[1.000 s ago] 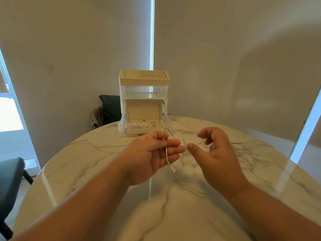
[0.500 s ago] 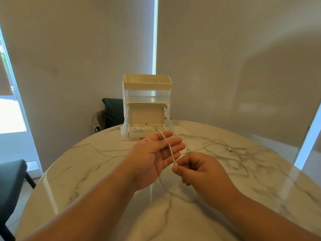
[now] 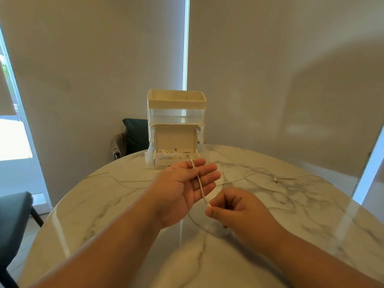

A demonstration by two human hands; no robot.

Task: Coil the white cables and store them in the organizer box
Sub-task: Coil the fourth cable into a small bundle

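A thin white cable (image 3: 200, 182) runs across the upturned palm of my left hand (image 3: 184, 189), whose fingers are straight. My right hand (image 3: 234, 208) pinches the cable's plug end just below those fingers. The cable's loose length trails over the marble table (image 3: 99, 215) to the right, where another plug (image 3: 275, 180) lies. A second white cable (image 3: 116, 178) stretches out on the left. The cream organizer box (image 3: 176, 125) stands at the table's far edge, its bottom drawer (image 3: 175, 157) pulled open with coiled white cables inside.
A dark chair back (image 3: 134, 135) stands behind the table beside the organizer. Another dark seat (image 3: 12, 217) is at the left edge. Blinds and a bright window strip fill the background.
My right hand dropped from beside the left fingertips to below them and took the plug end in a pinch. The cable now lies straight across my left palm.
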